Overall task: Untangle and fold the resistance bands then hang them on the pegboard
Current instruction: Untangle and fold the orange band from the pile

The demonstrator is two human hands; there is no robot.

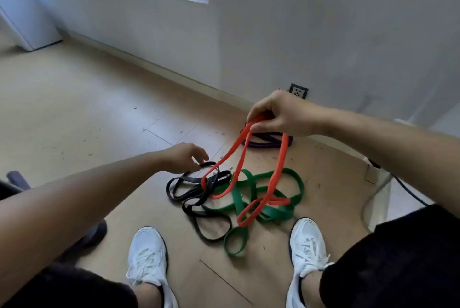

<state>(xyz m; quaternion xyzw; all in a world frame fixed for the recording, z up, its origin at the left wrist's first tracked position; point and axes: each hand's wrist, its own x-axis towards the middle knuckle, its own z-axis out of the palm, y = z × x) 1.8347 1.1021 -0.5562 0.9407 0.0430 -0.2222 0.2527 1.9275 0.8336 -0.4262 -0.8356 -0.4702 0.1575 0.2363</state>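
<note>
Your floor (74, 98) bears a green band (236, 199), orange band (281, 156) across it, black band (212, 238) at nine o'clock, purple band (263, 144) at twelve

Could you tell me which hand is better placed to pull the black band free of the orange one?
Left: the left hand hovers open by the flat black rubber band; the right hand is pinching the flat orange rubber band.
</note>
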